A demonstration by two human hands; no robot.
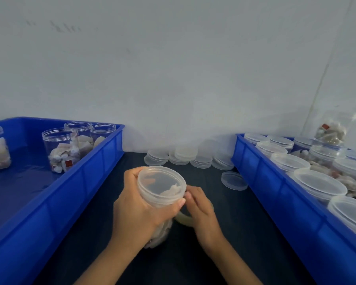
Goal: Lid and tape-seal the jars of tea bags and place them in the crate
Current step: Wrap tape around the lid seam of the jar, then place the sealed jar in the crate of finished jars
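My left hand grips the light, slick jar below its lid, right hand fingers pinching tape beside it.

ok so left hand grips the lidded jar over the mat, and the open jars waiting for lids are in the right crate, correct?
Not quite. In the head view the open jars sit in the left crate; the right crate holds lidded ones. The left hand does grip the lidded jar over the mat.
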